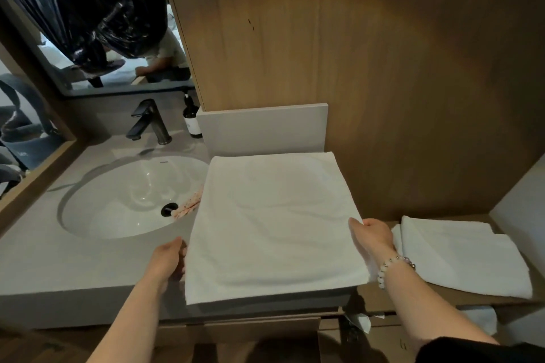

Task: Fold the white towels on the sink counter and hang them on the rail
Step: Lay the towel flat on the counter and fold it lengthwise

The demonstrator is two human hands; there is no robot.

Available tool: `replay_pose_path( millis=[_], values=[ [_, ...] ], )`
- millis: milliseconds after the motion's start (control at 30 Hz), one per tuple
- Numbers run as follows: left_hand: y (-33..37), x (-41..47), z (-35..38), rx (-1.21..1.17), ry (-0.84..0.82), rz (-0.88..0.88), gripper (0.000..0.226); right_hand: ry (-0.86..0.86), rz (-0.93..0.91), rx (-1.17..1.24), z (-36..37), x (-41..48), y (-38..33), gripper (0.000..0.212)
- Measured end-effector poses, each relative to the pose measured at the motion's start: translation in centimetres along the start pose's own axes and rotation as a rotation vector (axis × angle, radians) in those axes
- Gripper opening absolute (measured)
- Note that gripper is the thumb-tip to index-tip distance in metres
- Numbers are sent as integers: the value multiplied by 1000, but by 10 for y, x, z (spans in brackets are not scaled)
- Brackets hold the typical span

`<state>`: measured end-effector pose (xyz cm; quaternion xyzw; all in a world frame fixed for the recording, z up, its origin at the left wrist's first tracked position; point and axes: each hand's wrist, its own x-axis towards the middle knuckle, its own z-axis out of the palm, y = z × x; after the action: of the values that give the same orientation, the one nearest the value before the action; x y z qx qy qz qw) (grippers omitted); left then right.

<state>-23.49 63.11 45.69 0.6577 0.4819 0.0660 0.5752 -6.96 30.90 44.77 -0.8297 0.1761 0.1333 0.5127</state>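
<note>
The left hand [168, 256] and right hand [374, 232] grip opposite edges of the white towel [274, 224] (flat on the tabletop [88, 262]), apparently to fold it evenly.

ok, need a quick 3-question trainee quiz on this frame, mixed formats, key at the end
1. True or false: the left hand and the right hand each have a grip on an edge of the large white folded towel lying on the grey stone counter.
2. Where does the second white folded towel lie relative to the large one? A) to its left B) to its right C) on top of it
3. Fill in: the pale beaded bracelet sits on the ___ wrist.
Key: 1 true; 2 B; 3 right
</note>
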Motion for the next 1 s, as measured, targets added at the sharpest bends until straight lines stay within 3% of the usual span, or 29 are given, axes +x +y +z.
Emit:
replay_pose_path(
  millis=[233,400,533,633,800,1000],
  values=[
    [22,36,20,-3,-34,-87,35,118,-7,2,16,30,-15,22],
    [21,47,21,-37,32,-64,30,196,25,25,19,41,-18,21],
    [24,54,21,63,63,-44,8,179,73,-17,18,45,-26,24],
    [31,65,24,100,46,-49,15,128,61,-46,21,55,-30,16],
    [48,85,36,99,104,-68,42,109,-12,-85,37,77,-48,39],
    [51,97,47,219,186,48,28,211,-53,-120,44,95,-54,21]
  ],
)
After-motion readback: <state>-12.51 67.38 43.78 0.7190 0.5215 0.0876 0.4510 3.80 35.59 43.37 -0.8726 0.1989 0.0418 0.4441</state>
